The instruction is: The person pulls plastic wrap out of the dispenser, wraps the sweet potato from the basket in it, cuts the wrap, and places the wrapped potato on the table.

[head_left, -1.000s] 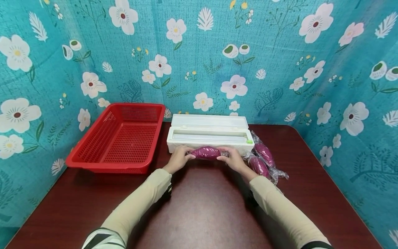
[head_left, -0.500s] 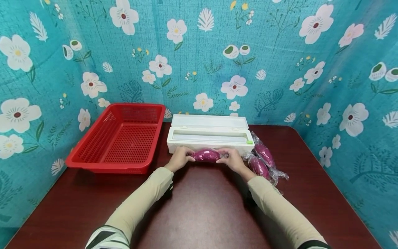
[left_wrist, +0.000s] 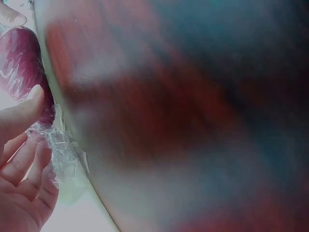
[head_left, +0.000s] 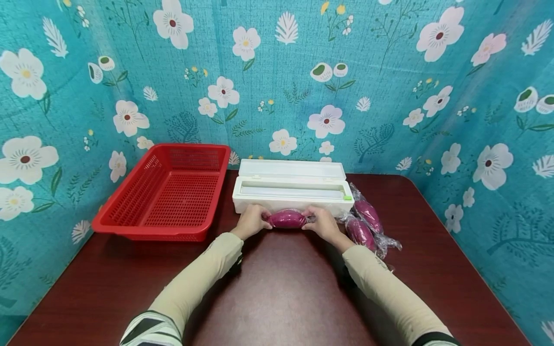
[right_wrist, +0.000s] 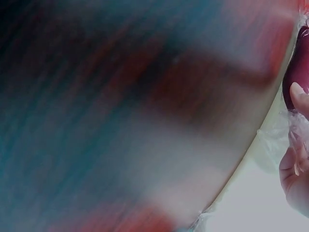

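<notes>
In the head view a plump purple sweet potato, wrapped in cling film, lies crosswise at the front of the white cling film dispenser. My left hand pinches its left end and my right hand its right end. The left wrist view shows the left thumb on the sweet potato, with crumpled film by the curled fingers. At the edge of the right wrist view, the right thumb presses on the sweet potato's other end, with loose film beside it.
The dispenser's lid stands raised at the back, and a green slider sits at its right. Two more wrapped purple sweet potatoes lie right of it. A red plastic basket stands at the left. A floral curtain hangs behind.
Both hands have lowered the sweet potato slightly towards me, down the front of the dispenser. Their hold on its two ends stays. The basket, dispenser and other sweet potatoes have not moved.
</notes>
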Available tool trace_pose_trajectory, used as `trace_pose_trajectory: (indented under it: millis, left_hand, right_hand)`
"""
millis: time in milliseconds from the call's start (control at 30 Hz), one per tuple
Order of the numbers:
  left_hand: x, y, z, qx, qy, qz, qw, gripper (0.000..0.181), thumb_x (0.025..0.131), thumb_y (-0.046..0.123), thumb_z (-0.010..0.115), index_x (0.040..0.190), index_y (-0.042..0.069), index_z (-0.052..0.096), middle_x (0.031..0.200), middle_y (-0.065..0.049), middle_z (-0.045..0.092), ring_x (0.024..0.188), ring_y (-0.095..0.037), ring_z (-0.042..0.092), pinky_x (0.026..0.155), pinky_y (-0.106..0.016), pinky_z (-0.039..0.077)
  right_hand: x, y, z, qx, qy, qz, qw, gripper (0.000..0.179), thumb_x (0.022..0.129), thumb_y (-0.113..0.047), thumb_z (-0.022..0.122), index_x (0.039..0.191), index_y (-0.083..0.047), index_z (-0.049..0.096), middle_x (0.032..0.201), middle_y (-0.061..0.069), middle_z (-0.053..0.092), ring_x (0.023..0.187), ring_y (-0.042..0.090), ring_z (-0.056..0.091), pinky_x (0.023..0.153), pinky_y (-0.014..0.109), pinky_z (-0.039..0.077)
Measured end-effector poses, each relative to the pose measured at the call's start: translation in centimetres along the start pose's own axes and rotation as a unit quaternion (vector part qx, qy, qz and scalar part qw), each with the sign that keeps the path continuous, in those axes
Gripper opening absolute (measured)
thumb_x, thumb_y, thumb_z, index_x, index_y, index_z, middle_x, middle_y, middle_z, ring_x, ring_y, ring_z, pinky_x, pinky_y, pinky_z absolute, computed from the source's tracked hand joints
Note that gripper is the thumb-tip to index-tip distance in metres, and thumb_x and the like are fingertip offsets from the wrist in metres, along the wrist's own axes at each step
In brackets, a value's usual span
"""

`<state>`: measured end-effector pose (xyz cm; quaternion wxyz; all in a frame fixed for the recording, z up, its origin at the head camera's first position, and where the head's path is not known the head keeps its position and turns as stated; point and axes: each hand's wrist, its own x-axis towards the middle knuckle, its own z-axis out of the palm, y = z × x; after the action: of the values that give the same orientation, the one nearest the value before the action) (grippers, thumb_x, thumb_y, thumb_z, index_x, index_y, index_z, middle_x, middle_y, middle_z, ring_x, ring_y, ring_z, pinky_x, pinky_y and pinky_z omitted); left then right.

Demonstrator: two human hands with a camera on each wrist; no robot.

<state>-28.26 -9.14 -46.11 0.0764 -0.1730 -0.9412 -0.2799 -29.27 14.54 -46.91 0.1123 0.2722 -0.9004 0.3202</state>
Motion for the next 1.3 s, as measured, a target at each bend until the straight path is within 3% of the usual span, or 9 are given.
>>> trace_pose_trajectory:
  millis: [400, 533, 633, 733, 833, 967, 1167, 1233, 1300]
  left_hand:
    - [-0.6, 0.2, 0.1, 0.018, -0.005, 0.005, 0.9998, 0.028, 0.061, 0.014, 0.082, 0.082, 0.01, 0.063, 0.079, 0.0, 0.06, 0.074, -0.014, 0.056, 0.061, -0.027, 0.044]
    - [-0.6, 0.6, -0.2, 0.029, -0.009, 0.018, 0.9994, 0.03, 0.06, 0.012, 0.082, 0.083, 0.009, 0.062, 0.081, -0.002, 0.058, 0.076, -0.015, 0.053, 0.065, -0.029, 0.043]
    - [-0.5, 1.0, -0.5, 0.032, -0.017, 0.029, 0.9989, 0.032, 0.058, 0.011, 0.082, 0.082, 0.008, 0.062, 0.079, -0.004, 0.057, 0.075, -0.016, 0.051, 0.064, -0.03, 0.043]
    - [-0.4, 1.2, -0.8, 0.036, -0.02, 0.031, 0.9986, 0.033, 0.057, 0.011, 0.083, 0.083, 0.008, 0.062, 0.081, -0.005, 0.059, 0.077, -0.016, 0.052, 0.066, -0.03, 0.043]
    - [-0.4, 1.5, -1.3, 0.039, -0.02, 0.026, 0.9987, 0.032, 0.058, 0.012, 0.082, 0.084, 0.009, 0.064, 0.082, -0.004, 0.06, 0.077, -0.016, 0.053, 0.065, -0.029, 0.043]
    - [-0.2, 2.4, -2.0, 0.05, -0.034, 0.02, 0.998, 0.025, 0.06, 0.014, 0.081, 0.077, 0.01, 0.063, 0.074, -0.001, 0.059, 0.069, -0.013, 0.052, 0.057, -0.028, 0.042]
    - [0.6, 4.6, -2.8, 0.068, -0.054, 0.017, 0.9961, 0.018, 0.066, 0.018, 0.078, 0.07, 0.011, 0.062, 0.065, 0.004, 0.056, 0.063, -0.011, 0.051, 0.051, -0.027, 0.04]
    - [0.8, 5.2, -2.9, 0.059, -0.056, 0.021, 0.9965, 0.016, 0.068, 0.018, 0.076, 0.071, 0.01, 0.063, 0.065, 0.004, 0.056, 0.063, -0.011, 0.051, 0.052, -0.026, 0.041]
    - [1.0, 5.8, -3.0, 0.048, -0.056, 0.028, 0.9969, 0.014, 0.07, 0.017, 0.075, 0.073, 0.009, 0.064, 0.067, 0.003, 0.058, 0.064, -0.011, 0.052, 0.055, -0.026, 0.042]
  right_hand:
    - [-0.1, -0.1, -1.1, -0.016, -0.034, -0.039, 0.9985, 0.031, 0.069, -0.009, 0.075, 0.098, -0.003, 0.067, 0.097, 0.01, 0.064, 0.093, 0.028, 0.054, 0.082, 0.042, 0.04]
    - [-0.2, -0.4, -2.0, -0.018, 0.012, -0.039, 0.999, 0.03, 0.071, -0.011, 0.074, 0.098, -0.001, 0.068, 0.097, 0.012, 0.065, 0.092, 0.029, 0.055, 0.082, 0.042, 0.04]
    - [-0.2, -0.5, -2.8, -0.01, 0.096, 0.003, 0.9954, 0.019, 0.074, -0.011, 0.072, 0.088, 0.001, 0.069, 0.086, 0.013, 0.066, 0.081, 0.028, 0.059, 0.074, 0.041, 0.044]
    - [-0.4, -0.3, -3.7, 0.001, 0.19, 0.086, 0.9781, 0.014, 0.078, -0.011, 0.068, 0.081, 0.002, 0.067, 0.076, 0.014, 0.065, 0.072, 0.028, 0.059, 0.067, 0.04, 0.044]
    - [-0.6, 0.1, -4.4, 0.03, 0.238, 0.182, 0.9535, 0.018, 0.081, -0.013, 0.065, 0.082, 0.005, 0.062, 0.075, 0.018, 0.064, 0.068, 0.028, 0.06, 0.062, 0.035, 0.044]
    - [-1.0, 0.5, -4.9, 0.091, 0.228, 0.27, 0.931, 0.023, 0.084, -0.013, 0.058, 0.089, 0.009, 0.057, 0.076, 0.025, 0.063, 0.057, 0.031, 0.062, 0.045, 0.031, 0.048]
    - [-1.4, 0.7, -4.7, 0.187, 0.181, 0.308, 0.9149, 0.029, 0.085, -0.012, 0.054, 0.096, 0.014, 0.057, 0.073, 0.028, 0.061, 0.041, 0.024, 0.058, 0.033, 0.031, 0.044]
    - [-1.4, 0.9, -4.5, 0.252, 0.188, 0.327, 0.8911, 0.031, 0.086, -0.013, 0.056, 0.099, 0.015, 0.056, 0.074, 0.026, 0.062, 0.041, 0.021, 0.059, 0.033, 0.029, 0.044]
    - [-1.4, 1.1, -4.3, 0.329, 0.202, 0.345, 0.8559, 0.031, 0.086, -0.012, 0.056, 0.1, 0.015, 0.054, 0.076, 0.024, 0.063, 0.043, 0.017, 0.06, 0.035, 0.025, 0.044]
